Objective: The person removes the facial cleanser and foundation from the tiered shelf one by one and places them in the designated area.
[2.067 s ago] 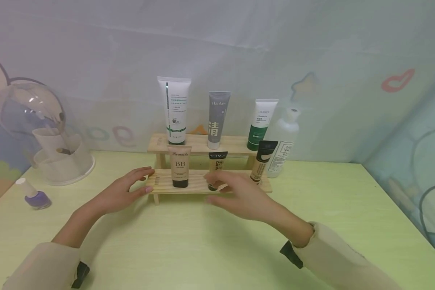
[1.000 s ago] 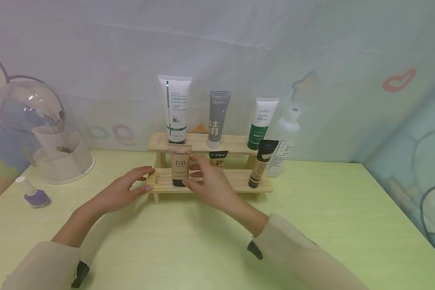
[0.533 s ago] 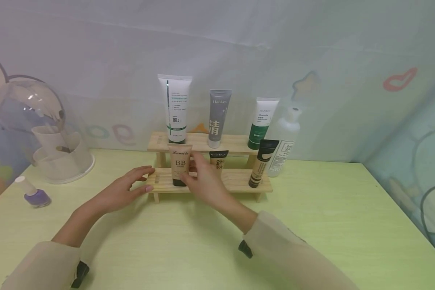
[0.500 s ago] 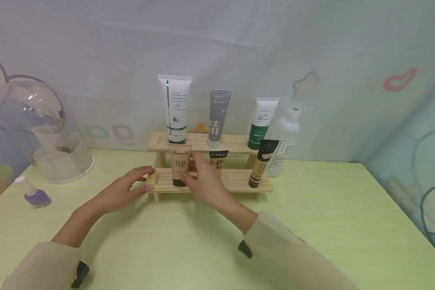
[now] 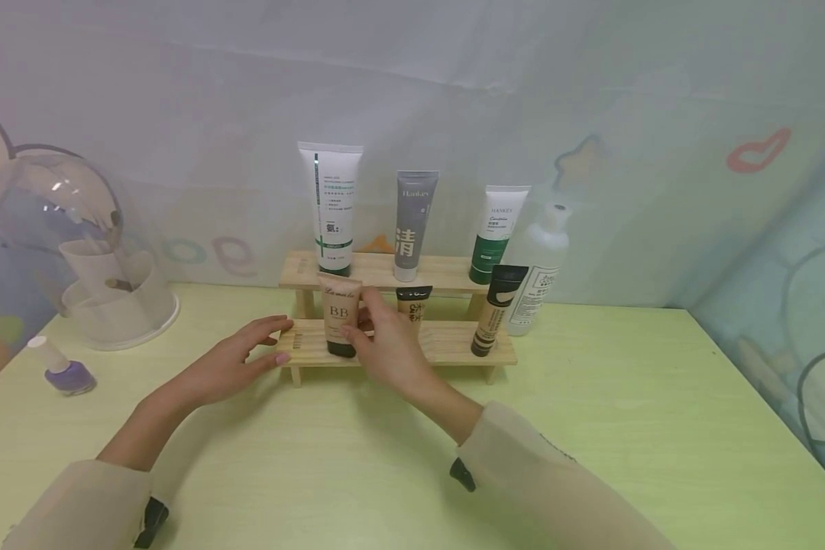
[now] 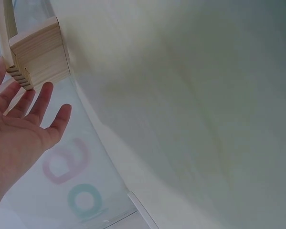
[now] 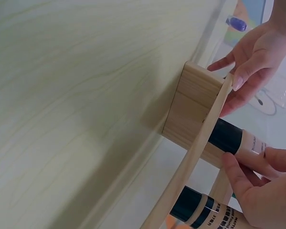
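My right hand [image 5: 392, 345] pinches a beige BB cream tube [image 5: 337, 305] between thumb and fingers, at the left of the lower tier of a wooden two-tier rack [image 5: 447, 353]. The tube stands cap down, slightly tilted; its black cap [image 7: 226, 135] sits right at the shelf in the right wrist view. My left hand [image 5: 230, 365] rests against the rack's left end, fingers loosely extended, thumb at the front edge [image 6: 18, 71]. A small black-and-tan tube [image 5: 412, 302] is partly hidden behind my right hand. Another black-and-tan tube [image 5: 498, 309] leans at the right of this tier.
On the upper tier stand a large white tube [image 5: 333, 202], a grey tube [image 5: 415, 221] and a white-and-green tube [image 5: 498, 229]. A white bottle [image 5: 539, 260] stands behind right. Far left are a clear-domed brush holder [image 5: 120, 309] and purple nail polish [image 5: 72, 376].
My right hand has gone left from the middle small tube to the BB cream tube and taken hold of it. The tube has tilted slightly, its base shifting forward. My left hand has stayed put.
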Action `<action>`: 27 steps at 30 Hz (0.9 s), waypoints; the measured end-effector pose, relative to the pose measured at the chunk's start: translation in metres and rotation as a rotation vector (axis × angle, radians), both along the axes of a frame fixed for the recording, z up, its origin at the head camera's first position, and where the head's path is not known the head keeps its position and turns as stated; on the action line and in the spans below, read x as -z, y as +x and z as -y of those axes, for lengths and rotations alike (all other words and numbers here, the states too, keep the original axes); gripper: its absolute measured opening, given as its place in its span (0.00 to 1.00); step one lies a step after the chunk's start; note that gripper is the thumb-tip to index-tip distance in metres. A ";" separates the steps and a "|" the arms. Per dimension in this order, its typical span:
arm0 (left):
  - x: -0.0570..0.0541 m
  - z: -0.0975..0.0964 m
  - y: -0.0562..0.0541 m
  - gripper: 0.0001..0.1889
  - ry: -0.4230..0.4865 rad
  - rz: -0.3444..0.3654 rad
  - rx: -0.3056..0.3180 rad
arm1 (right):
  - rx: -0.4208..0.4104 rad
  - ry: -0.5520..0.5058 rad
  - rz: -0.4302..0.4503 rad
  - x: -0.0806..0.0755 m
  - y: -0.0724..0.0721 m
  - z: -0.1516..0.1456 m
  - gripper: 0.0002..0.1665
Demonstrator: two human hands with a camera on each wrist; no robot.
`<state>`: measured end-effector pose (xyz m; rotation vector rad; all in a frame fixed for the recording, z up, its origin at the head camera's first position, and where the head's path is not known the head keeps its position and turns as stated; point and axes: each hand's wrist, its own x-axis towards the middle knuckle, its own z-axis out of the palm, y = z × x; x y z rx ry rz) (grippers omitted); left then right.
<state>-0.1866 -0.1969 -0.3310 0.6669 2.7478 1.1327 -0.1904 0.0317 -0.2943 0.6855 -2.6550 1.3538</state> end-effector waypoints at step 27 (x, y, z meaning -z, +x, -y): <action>0.001 0.000 0.000 0.30 -0.014 -0.022 0.003 | -0.172 0.048 0.080 -0.004 0.021 -0.043 0.20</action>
